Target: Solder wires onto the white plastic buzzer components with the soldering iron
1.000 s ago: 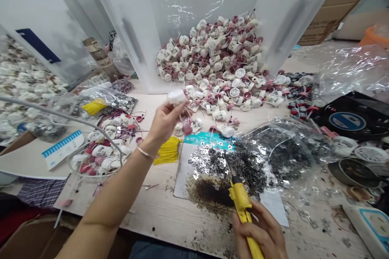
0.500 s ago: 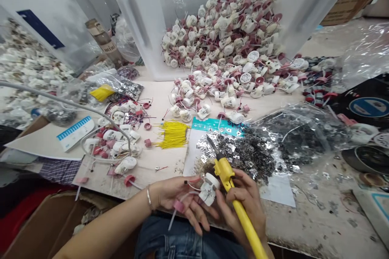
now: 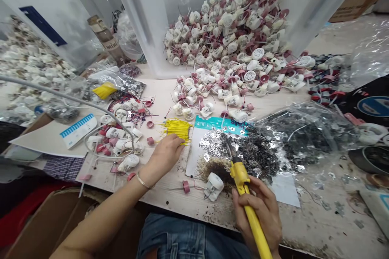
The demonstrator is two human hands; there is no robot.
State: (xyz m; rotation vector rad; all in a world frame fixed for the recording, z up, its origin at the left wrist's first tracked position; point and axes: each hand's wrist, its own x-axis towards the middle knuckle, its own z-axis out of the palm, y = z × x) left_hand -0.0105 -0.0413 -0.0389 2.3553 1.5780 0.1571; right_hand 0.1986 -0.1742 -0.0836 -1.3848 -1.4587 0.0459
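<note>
My right hand (image 3: 263, 210) grips a yellow soldering iron (image 3: 240, 172), its dark tip pointing up and left over a heap of small shiny metal plates (image 3: 255, 149). My left hand (image 3: 167, 151) is at the near edge of a bundle of thin yellow wires (image 3: 178, 128), fingers closed together on the wires; the fingertips are partly hidden. Between the hands a white plastic part (image 3: 213, 187) rests on the table near a scorched brown patch. A thin lead runs from it toward a small pink cap (image 3: 185, 186) on its left.
A big pile of white and pink parts (image 3: 225, 36) spills from a clear bin at the back. White parts (image 3: 117, 133) lie at the left inside a looped grey cable (image 3: 106, 109). A plastic bag of metal plates (image 3: 304, 137) lies at right; an open carton (image 3: 39, 226) stands below left.
My left hand has let go of the white part, which now lies on the table with its pink cap, and has moved up to the yellow wires. The soldering iron has shifted slightly right.
</note>
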